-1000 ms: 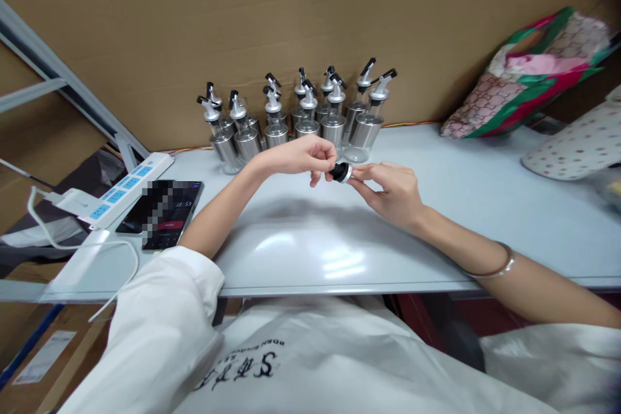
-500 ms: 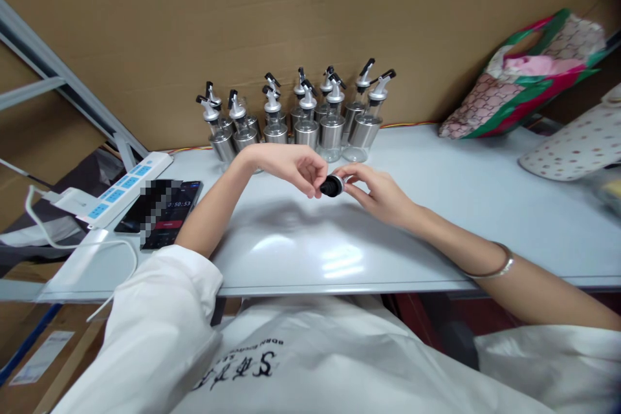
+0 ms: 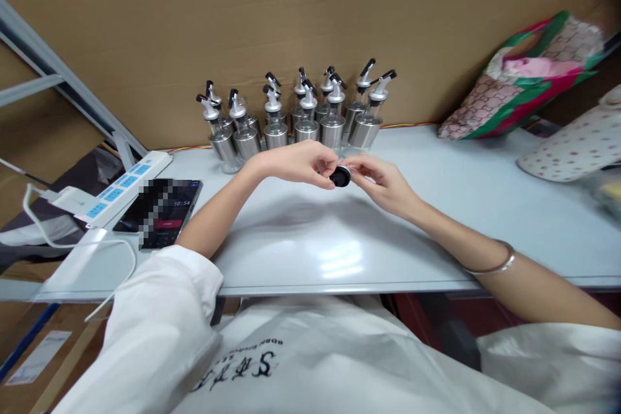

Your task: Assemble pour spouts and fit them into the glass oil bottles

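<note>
Both hands meet over the middle of the pale table (image 3: 301, 246), a little above it. My right hand (image 3: 381, 184) pinches a small black and silver bottle cap (image 3: 341, 175) with thumb and fingertips. My left hand (image 3: 301, 163) has its fingers curled and its fingertips pinched against the left side of the same cap. Just behind the hands stands a cluster of several glass and steel dispenser bottles (image 3: 295, 123) with black spouts, against the cardboard wall.
A phone (image 3: 162, 213) with a running timer lies at the left, beside a white and blue power strip (image 3: 119, 191) and cable. A colourful bag (image 3: 528, 71) and a spotted cloth item (image 3: 572, 145) sit at the right. The cardboard wall (image 3: 310, 19) closes the back.
The hands with the cap dipped lower half a second ago and have risen slightly again. The cap has turned between the fingers and now shows its black face.
</note>
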### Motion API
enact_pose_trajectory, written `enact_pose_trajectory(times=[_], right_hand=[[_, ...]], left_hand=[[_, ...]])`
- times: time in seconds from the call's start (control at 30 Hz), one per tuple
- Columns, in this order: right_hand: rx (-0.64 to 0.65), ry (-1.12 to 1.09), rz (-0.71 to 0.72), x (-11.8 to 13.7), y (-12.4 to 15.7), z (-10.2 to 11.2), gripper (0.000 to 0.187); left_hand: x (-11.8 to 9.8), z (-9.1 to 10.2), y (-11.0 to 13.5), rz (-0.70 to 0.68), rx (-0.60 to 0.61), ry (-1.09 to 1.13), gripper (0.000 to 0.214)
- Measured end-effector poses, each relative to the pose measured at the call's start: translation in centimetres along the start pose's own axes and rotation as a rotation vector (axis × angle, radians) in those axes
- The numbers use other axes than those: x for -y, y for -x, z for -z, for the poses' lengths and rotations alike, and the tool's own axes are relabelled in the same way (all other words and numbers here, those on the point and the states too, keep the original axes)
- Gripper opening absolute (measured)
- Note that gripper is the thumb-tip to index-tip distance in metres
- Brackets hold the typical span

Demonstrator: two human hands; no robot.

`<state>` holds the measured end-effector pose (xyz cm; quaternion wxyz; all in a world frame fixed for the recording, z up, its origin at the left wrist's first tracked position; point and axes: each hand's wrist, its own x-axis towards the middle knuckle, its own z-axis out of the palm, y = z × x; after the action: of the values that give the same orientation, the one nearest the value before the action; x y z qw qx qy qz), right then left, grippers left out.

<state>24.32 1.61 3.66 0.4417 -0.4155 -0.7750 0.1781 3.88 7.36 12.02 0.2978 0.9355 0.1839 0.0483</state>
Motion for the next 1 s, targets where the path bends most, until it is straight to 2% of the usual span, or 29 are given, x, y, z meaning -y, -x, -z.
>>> enact_pose_trajectory(times=[0.13, 0.3, 0.5, 1.0], right_hand=[[0.095, -0.136, -0.104, 0.45, 0.23, -0.05, 0.026], [0.127, -0.198, -0.108, 0.58, 0.38, -0.31, 0.033], [0.105, -0.222, -0.130, 0.59, 0.38, -0.46, 0.032], [0.044, -0.206, -0.147, 0.71, 0.33, -0.46, 0.032]], left_hand=[[-0.02, -0.13, -0.15, 0.042, 0.041, -0.076, 0.019], [0.09, -0.24, -0.17, 0.055, -0.014, -0.043, 0.021], [0.49, -0.29, -0.20, 0.111, 0.024, 0.042, 0.036], [0.67, -0.40, -0.28, 0.064, -0.001, 0.097, 0.034]])
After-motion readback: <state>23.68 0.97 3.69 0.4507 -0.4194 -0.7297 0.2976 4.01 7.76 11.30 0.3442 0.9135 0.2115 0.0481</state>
